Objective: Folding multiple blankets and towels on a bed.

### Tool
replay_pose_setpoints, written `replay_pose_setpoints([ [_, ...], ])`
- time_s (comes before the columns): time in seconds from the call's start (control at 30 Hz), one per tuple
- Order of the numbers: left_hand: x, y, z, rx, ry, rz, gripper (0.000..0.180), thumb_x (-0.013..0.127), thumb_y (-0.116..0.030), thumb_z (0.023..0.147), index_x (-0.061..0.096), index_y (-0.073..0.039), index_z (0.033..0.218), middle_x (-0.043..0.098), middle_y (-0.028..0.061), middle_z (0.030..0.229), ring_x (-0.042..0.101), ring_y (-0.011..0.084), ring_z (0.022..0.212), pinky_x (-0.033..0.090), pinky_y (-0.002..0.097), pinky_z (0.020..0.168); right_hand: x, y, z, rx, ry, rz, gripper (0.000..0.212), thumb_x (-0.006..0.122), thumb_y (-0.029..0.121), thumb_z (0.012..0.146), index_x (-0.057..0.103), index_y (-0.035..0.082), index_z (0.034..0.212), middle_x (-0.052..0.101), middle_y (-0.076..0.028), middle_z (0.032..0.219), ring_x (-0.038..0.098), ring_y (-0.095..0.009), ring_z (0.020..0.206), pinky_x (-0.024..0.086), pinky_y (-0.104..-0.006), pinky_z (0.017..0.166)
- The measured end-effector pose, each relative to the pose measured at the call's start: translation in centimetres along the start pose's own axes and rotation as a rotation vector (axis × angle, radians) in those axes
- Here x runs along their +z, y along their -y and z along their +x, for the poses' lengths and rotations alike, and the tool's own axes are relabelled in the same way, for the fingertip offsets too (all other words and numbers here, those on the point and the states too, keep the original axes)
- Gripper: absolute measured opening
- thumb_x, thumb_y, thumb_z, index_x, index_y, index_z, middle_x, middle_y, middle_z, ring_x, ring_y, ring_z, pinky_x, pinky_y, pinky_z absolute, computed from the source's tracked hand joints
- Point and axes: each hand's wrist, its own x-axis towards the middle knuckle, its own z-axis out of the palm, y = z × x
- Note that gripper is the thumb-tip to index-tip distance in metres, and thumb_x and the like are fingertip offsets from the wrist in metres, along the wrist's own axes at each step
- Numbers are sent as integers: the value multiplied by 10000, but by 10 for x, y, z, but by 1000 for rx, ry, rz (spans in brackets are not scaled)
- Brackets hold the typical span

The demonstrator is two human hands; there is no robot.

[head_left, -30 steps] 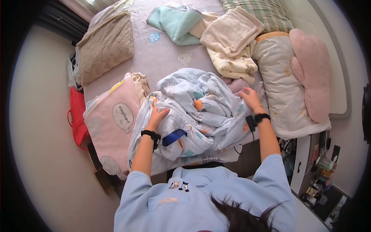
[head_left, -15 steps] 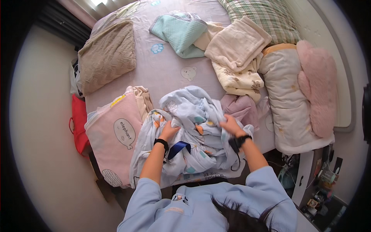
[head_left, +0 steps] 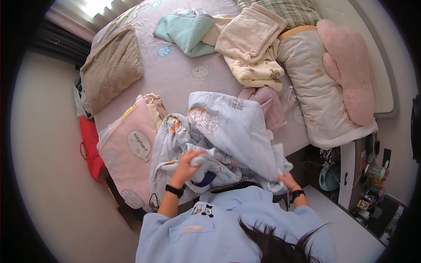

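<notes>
Here, the left hand's (head_left: 189, 160) fingers clench a bunched fold of the pale blue printed quilt cover (head_left: 228, 131) on the bed (head_left: 180, 74); the right hand's (head_left: 287, 180) fingers pinch its near edge, both wrists bent down.

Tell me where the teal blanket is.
In the head view, the teal blanket lies crumpled at the far end of the bed, just left of the folded beige towel.

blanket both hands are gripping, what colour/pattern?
Light blue blanket with orange-and-white leaf-like prints; head view shows it best.
</notes>
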Motion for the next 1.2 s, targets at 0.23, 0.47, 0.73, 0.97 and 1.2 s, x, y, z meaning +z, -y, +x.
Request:
replay_pose_setpoints([
  [0.23, 40, -90, -57, 248, 528, -192, 602, 503, 78, 573, 606, -180, 1106, 580, 103, 1111, 565, 256, 919, 434, 330, 834, -12, 140, 123, -414, -404, -119, 347, 553, 269, 798, 628, -34, 948, 647, -116, 890, 593, -212, 844, 443, -314, 762],
  [0.47, 32, -128, -84, -64, 531, -140, 548, 578, 5, 644, 525, -97, 1180, 617, 121, 915, 575, 278, 838, 440, 340, 769, 94, 184, 200, -246, -199, -324, 427, 616, 280, 712, 616, -18, 1017, 644, -141, 960, 597, -245, 894, 434, -304, 809],
  [0.73, 1, -117, -113, 94, 252, -177, 333, 547, 53, 576, 650, -45, 878, 644, 66, 862, 580, 216, 829, 426, 308, 784, 49, 268, 119, -876, -550, 292, 89, 563, 92, 775, 550, 48, 698, 507, 20, 646, 455, -87, 603, 401, -256, 588],
  [0.97, -6, -127, -115, 110, 310, -218, 311, 560, 31, 567, 626, -19, 866, 629, 96, 824, 587, 241, 780, 440, 310, 712, 112, 325, -81, -1170, 10, 71, 111, 560, 32, 783, 483, 64, 709, 519, -19, 619, 511, -111, 553, 427, -245, 514],
  [1.2, 1, -119, -113, 90, 378, -88, 235, 595, -5, 629, 635, -23, 860, 631, 88, 807, 584, 236, 761, 439, 318, 705, 186, 186, -47, -785, 586, -994, 249, 628, 264, 691, 606, 109, 885, 598, -132, 667, 589, -305, 647, 467, -367, 584],
])
